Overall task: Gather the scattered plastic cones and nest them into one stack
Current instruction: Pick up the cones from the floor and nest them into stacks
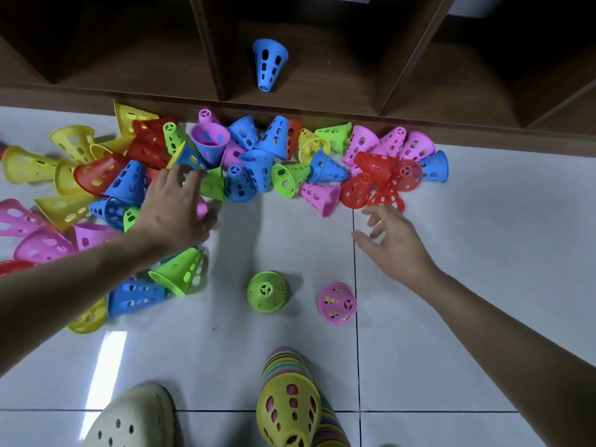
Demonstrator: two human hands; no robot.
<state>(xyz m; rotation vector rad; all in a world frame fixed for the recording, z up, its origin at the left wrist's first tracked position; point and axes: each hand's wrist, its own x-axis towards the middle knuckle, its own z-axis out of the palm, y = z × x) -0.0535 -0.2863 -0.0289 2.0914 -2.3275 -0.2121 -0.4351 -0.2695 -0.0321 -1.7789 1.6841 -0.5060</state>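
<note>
- Left hand (174, 208) lay curled over a pink perforated plastic cone (201, 208) in the pile (258, 162); whether it gripped, I couldn't tell.
- Right hand (393, 240) hovered spread, empty, near red perforated plastic cones (377, 179).
- Gathering stage: next, carry one cone to the near striped nested stack (290, 398).

left hand (175, 209) reaching palm-down, right hand (392, 241) fingers spread

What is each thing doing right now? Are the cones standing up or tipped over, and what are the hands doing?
Left hand: open, reaching into the pile.
Right hand: open, empty, above the floor.
Cone pile: jumbled, mostly tipped over.
Green cone: standing upright, alone.
Pink cone: standing upright, alone.
Blue cone: lying on the shelf.
Stack: nested, yellow outermost.
</note>
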